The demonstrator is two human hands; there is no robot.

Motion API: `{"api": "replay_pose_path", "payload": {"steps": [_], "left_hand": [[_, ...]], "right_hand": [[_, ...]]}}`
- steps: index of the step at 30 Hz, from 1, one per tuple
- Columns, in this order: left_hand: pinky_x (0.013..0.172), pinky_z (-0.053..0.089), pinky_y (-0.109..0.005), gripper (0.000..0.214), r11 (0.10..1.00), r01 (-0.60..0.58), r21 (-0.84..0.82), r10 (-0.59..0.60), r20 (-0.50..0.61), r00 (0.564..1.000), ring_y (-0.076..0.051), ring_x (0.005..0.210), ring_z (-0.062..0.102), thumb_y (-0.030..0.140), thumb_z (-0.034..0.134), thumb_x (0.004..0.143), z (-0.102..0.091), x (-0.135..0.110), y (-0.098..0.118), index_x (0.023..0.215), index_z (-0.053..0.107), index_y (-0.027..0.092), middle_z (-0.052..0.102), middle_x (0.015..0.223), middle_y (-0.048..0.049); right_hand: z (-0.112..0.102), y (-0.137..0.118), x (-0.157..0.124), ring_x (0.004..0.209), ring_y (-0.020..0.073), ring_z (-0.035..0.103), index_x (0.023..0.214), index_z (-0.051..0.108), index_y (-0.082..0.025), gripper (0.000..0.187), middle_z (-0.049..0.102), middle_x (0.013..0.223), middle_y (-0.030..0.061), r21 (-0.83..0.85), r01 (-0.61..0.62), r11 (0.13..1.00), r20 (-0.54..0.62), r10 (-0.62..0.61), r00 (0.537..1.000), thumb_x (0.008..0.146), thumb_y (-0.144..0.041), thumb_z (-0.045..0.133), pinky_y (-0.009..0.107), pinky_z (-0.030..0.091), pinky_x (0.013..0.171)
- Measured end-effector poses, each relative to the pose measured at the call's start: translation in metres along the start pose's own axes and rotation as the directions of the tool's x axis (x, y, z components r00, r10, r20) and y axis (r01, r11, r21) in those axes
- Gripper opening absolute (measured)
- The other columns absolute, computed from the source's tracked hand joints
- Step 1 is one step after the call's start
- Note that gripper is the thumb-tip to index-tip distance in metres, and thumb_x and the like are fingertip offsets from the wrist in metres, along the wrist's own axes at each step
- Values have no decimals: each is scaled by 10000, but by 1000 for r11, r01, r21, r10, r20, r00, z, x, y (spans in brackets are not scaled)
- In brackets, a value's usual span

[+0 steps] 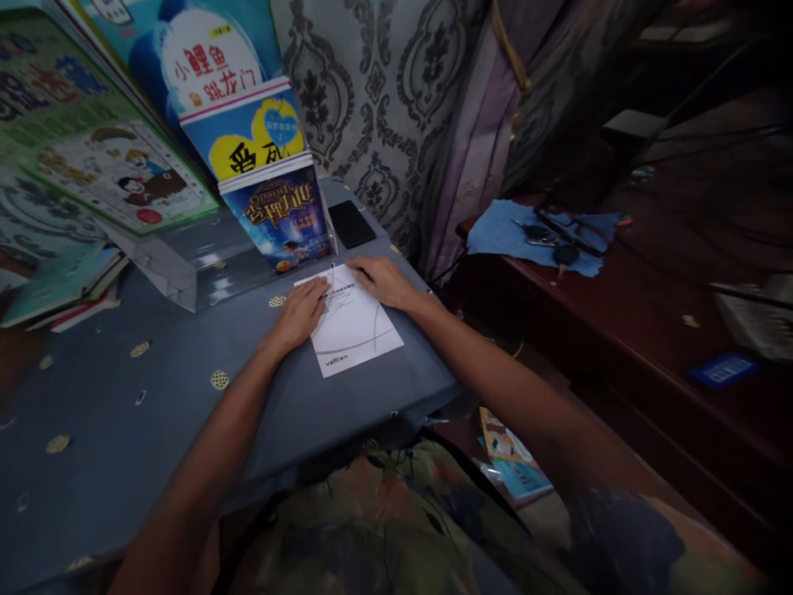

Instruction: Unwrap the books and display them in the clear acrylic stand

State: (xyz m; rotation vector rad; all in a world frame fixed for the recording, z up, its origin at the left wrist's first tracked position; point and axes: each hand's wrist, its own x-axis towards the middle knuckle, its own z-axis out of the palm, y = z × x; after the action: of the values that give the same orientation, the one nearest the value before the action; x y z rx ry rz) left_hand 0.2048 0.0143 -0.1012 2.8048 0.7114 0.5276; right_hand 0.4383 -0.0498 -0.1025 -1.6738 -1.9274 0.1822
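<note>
A white booklet (356,332) with grey curved lines and the print "vatti" near its lower edge lies on the cloth-covered table, slightly turned. My left hand (301,312) rests flat on its upper left side, fingers stretched over the cover. On the upper right corner lies my right hand (385,282), its fingers extended towards the top edge. Both hands touch the booklet, which stays flat. Just beyond it stands a dark blue book (282,216) in a clear acrylic rack (179,277). A black phone-like slab (351,224) lies beyond my right hand.
More books, one yellow and blue (251,136) and one green (111,136), stand in the rack. Further books (68,281) are stacked at left. Across a gap on the right, a dark red wooden surface (625,314) bears a blue cloth (496,231) with glasses and keys. Patterned curtain (377,83) hangs behind.
</note>
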Motion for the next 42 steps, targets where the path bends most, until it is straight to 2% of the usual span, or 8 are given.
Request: {"api": "replay_pose_path", "payload": {"steps": [5,10,14,20,26,33,36,42], "left_hand": [[1166,406,-486,375,1000,12,18,-12,-2,1000,-243,1358,532,213,412,987,3,0,3,1320,581,178,620,1415,-120],[1164,400,-472,379,1000,11,21,-11,-3,1000,-235,1356,529,178,417,972,3,-1,4,1311,586,174,630,1401,-111],[1166,392,-463,382,1000,27,15,-27,11,1000,-244,1356,527,166,420,967,2,-1,6,1309,591,154,629,1398,-126],[1178,375,-445,379,999,37,10,-37,22,999,-244,1362,524,155,428,966,2,0,6,1307,595,145,616,1412,-133],[1176,377,-442,369,1000,24,12,-24,9,1000,-240,1353,530,177,415,985,4,0,5,1302,598,133,622,1408,-130],[1185,373,-453,373,999,42,8,-42,21,999,-247,1369,525,188,423,986,4,-1,6,1312,594,132,601,1440,-138],[1193,367,-465,372,999,41,-24,-41,20,999,-243,1372,525,183,429,978,3,-2,7,1309,595,144,609,1430,-134],[1189,385,-472,365,993,73,-90,-79,-59,995,-229,1397,499,183,405,977,-8,-12,-11,1286,596,159,588,1450,-134]], "right_hand": [[-1,-17,-21,1387,279,510,1323,617,-134,383,594,1454,157,-103,40,994,75,-33,997,1000,-176,415,505,350,1158],[2,-55,-67,1406,312,487,1328,620,-109,389,587,1447,199,-183,44,982,81,-30,996,1003,-157,412,544,369,1149],[14,-102,-108,1394,294,502,1330,632,-148,381,601,1437,177,-101,219,970,116,-208,971,995,-149,452,540,408,1138],[17,-147,-133,1369,328,520,1323,623,-32,393,571,1446,243,-106,357,928,150,-340,928,1010,-233,496,505,445,1128],[7,-130,-150,1372,268,534,1412,571,-111,422,612,1428,177,-83,285,955,141,-272,952,1018,-220,465,490,449,1134],[-21,-97,-178,1347,270,562,1437,568,-209,438,631,1416,136,-140,93,986,66,-85,994,1024,-245,426,525,452,1121],[-30,-86,-178,1287,274,606,1377,621,-214,411,664,1370,133,-166,42,985,12,-41,999,1039,-263,393,532,458,1094],[-36,-77,-161,1083,285,665,1211,723,-232,362,748,1181,114,-159,59,986,28,-55,998,1032,-281,413,510,508,974]]}}
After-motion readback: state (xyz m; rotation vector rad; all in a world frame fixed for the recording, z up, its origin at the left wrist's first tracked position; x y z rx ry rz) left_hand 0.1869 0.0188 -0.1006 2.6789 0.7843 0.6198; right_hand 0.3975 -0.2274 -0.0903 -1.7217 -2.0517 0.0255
